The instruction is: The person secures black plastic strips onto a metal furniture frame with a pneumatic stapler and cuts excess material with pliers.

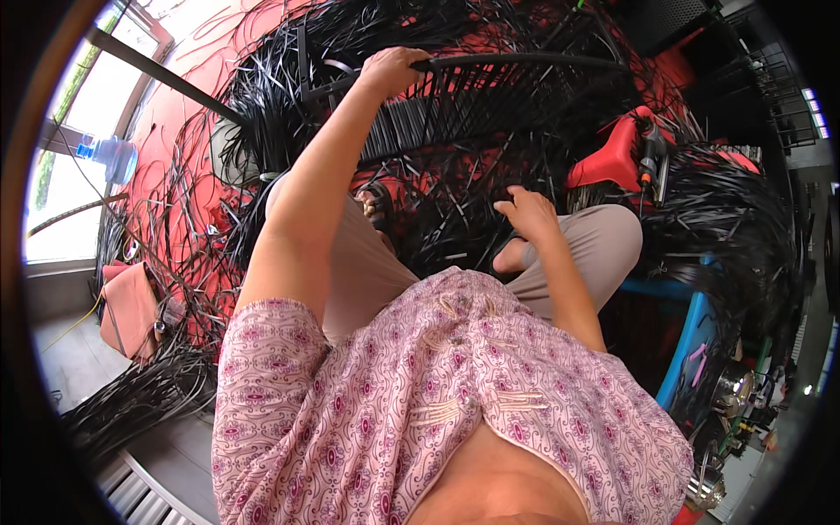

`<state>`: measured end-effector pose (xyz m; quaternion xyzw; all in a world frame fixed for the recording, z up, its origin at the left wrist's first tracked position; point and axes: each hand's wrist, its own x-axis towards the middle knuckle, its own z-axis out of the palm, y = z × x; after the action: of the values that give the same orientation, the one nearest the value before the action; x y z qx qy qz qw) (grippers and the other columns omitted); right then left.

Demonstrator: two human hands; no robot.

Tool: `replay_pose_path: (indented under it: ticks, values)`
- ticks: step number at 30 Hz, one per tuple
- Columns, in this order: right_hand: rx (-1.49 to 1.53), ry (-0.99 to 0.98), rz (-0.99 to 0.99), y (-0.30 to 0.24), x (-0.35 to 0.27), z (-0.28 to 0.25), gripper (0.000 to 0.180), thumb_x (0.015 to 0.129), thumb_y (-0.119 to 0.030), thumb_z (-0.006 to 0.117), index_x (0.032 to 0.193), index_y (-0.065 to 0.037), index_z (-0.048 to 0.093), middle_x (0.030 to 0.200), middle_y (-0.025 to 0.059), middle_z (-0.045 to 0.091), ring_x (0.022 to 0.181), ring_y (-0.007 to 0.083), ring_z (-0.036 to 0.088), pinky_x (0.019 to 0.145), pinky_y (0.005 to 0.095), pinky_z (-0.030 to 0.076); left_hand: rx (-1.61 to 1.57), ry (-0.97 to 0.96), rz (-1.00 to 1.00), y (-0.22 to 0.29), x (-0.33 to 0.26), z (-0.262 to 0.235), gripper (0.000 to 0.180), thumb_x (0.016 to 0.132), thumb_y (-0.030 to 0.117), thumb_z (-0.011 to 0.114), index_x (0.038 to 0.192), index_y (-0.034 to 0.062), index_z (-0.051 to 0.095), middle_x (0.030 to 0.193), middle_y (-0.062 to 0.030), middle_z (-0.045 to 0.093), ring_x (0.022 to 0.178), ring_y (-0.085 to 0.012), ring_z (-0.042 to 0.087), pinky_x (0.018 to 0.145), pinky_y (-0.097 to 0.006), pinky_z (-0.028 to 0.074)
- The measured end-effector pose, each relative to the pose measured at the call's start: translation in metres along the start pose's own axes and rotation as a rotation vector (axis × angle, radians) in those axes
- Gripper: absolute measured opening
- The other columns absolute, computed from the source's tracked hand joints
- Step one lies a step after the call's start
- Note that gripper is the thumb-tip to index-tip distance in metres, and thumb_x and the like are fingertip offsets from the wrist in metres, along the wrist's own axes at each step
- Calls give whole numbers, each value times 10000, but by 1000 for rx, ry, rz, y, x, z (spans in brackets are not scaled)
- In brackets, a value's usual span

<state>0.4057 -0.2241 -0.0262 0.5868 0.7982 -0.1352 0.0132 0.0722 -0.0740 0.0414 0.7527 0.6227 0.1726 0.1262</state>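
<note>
In front of me stands a black frame (pixel 525 59) with dark strips strung closely along it, and a woven black panel (pixel 416 122) shows below its top bar. At the bar's left end, my left hand (pixel 394 72) is closed over it with the arm stretched out. My right hand (pixel 532 214) hovers by my right knee, thumb and forefinger apart, with nothing visible in it; its other fingers are partly hidden. Loose black plastic strips (pixel 455 214) lie thickly on the floor between my feet and around the frame.
To the right are a red plastic stool (pixel 612 157), a tool with an orange-and-black handle (pixel 647 166) and a blue plastic bin (pixel 687 337). A large blue water bottle (pixel 114 159) stands by the window at left. More strips are heaped at far right.
</note>
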Motion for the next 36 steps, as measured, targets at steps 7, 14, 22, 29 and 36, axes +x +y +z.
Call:
replay_pose_path:
  ticks: [7, 14, 22, 29, 36]
  values:
    - [823, 491, -105, -81, 89, -89, 394, 921, -382, 573, 1037, -29, 702, 956, 170, 700, 911, 320, 671, 790, 371, 499, -44, -13, -15, 9, -9, 0, 430, 791, 298, 693, 1218, 283, 649, 1015, -59, 711, 1014, -287, 653, 858, -415, 512]
    - [1291, 178, -47, -129, 161, -53, 332, 908, -302, 603, 867, 18, 681, 720, 84, 659, 641, 187, 622, 611, 319, 477, -15, 78, 32, 3, -14, 8, 420, 807, 283, 678, 1221, 216, 657, 1063, -115, 700, 1038, -320, 643, 886, -428, 500]
    - [1644, 207, -20, -156, 139, -32, 149, 943, -178, 579, 906, -55, 654, 600, -73, 444, 479, 16, 377, 409, 198, 259, -2, 132, 61, 1, -16, 12, 366, 786, 245, 659, 1145, 177, 678, 969, -135, 709, 965, -333, 661, 834, -432, 513]
    - [1807, -10, -7, -141, 144, -9, 169, 972, -195, 571, 997, -49, 653, 598, -69, 424, 466, 23, 365, 413, 196, 271, -118, 54, 42, 2, -14, 2, 369, 761, 232, 657, 1120, 153, 694, 984, -113, 709, 972, -316, 660, 836, -418, 515]
    - [1913, 55, 80, -131, 176, 30, 174, 948, -215, 630, 987, -51, 673, 599, -40, 492, 456, 41, 408, 411, 199, 315, -692, -185, -14, -17, 0, 8, 282, 859, 119, 584, 1104, 19, 682, 912, -72, 701, 794, -148, 636, 743, -285, 511]
